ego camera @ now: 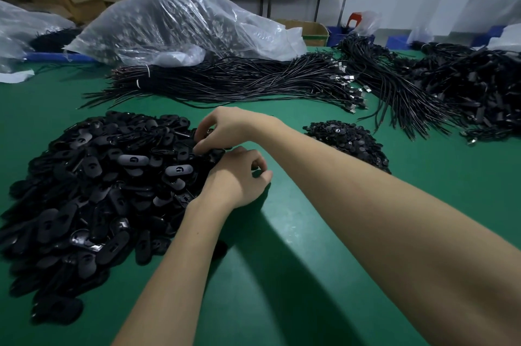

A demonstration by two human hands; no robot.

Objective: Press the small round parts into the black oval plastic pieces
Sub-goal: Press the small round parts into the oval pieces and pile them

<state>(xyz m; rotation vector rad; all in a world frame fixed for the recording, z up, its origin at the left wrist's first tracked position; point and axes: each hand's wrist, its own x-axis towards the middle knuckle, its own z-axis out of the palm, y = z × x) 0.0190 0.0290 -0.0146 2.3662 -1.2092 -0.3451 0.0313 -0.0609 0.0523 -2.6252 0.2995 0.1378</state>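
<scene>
- Covering the bench is a green mat, which sets off the dark parts and carries all stock.
- Cables lie in bundles along the far side, with a plastic bag behind them; both sit well apart from the work.
- The ovals form a broad heap on the left, and both hands work at its right edge.
- The rounds form a smaller heap on the right, near the right forearm, probably placed for short reaches.
- The left hand rests at the heap edge, fingers curled; its grip appears to hold an oval, but the contact is hidden.
- The right hand sits just beyond it, fingertips pinched down on a dark piece, judged to be a round being seated; the piece is too small to confirm.
</scene>
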